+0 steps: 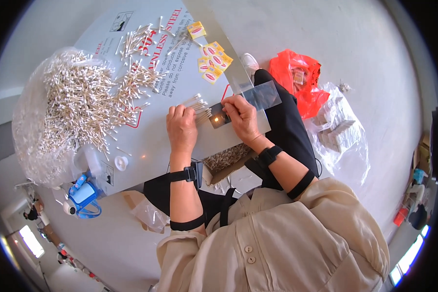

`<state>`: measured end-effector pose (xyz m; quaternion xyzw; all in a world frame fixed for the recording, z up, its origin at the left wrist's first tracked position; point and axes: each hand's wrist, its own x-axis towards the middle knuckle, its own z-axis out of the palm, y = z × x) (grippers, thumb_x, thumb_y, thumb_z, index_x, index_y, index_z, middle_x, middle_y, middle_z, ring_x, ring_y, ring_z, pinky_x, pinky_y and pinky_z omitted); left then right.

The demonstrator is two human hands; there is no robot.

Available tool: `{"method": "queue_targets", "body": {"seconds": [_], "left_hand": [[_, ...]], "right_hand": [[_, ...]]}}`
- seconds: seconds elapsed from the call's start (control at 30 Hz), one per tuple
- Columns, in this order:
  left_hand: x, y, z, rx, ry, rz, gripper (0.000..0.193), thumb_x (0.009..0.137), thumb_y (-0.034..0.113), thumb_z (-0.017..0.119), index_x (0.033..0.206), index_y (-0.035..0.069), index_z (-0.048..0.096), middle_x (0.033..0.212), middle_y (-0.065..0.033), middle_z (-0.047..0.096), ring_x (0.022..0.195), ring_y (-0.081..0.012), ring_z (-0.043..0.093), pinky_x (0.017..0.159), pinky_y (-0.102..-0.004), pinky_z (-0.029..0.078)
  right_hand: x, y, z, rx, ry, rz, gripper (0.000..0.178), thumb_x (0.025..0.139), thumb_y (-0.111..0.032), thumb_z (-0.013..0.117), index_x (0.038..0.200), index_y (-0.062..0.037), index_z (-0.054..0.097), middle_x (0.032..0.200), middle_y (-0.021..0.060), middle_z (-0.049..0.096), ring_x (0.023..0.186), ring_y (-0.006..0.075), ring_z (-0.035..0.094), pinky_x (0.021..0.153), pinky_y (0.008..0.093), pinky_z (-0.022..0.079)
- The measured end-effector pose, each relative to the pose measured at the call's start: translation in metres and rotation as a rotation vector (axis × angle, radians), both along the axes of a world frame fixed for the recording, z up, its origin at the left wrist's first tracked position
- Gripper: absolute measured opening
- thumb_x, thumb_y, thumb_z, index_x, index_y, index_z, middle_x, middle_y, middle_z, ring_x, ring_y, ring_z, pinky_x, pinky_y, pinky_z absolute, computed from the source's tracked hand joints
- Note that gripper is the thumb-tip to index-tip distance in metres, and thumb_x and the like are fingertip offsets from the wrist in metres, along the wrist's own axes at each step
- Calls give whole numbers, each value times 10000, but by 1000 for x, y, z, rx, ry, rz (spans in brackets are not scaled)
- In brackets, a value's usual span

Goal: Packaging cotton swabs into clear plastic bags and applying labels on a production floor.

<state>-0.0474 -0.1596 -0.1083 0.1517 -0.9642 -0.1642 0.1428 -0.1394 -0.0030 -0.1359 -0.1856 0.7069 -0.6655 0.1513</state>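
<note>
My left hand (pixel 181 125) is closed on a small bundle of cotton swabs (pixel 198 106), whose tips fan out on the far right side of the fingers. Just to the right, my right hand (pixel 242 117) pinches a flat clear plastic bag (pixel 264 95) between thumb and fingers. The bag runs out on both sides of that hand, over the table's right edge. Its left end lies close to the swabs, apart from my left hand. Further left, a large heap of loose cotton swabs (pixel 78 97) spills from an open clear bag onto the film-covered table (pixel 153 141).
Small yellow printed cards (pixel 214 61) lie at the far right of the table. A blue bottle (pixel 82 193) and a white cap (pixel 121 163) are near the left front edge. A box of swabs (pixel 227 156) sits below the front edge. A red bag (pixel 297 80) and a clear bag of packs (pixel 338 131) rest on the floor.
</note>
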Motion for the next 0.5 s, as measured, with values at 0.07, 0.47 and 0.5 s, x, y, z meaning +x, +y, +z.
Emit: {"method": "queue_targets", "body": {"seconds": [0.07, 0.47, 0.5], "left_hand": [[1, 0, 3, 1, -11, -2, 179, 692, -38, 708, 814, 54, 614, 842, -71, 570, 863, -279, 541, 766, -368, 462], [28, 10, 19, 584, 213, 101, 123, 832, 10, 684, 856, 33, 565, 885, -22, 556, 809, -117, 487, 772, -245, 429], [29, 9, 19, 580, 210, 98, 123, 832, 10, 684, 856, 33, 565, 885, -22, 556, 809, -117, 487, 772, -245, 429]], "right_hand": [[1, 6, 1, 18, 78, 12, 53, 899, -18, 606, 950, -7, 618, 829, 126, 597, 746, 255, 635, 653, 322, 493], [-4, 13, -2, -38, 216, 88, 61, 881, -7, 606, 939, -22, 595, 881, 134, 596, 821, 325, 619, 698, 365, 500], [-4, 12, -1, -44, 215, 95, 59, 883, -7, 604, 940, -22, 593, 882, 134, 596, 822, 327, 618, 699, 366, 500]]}}
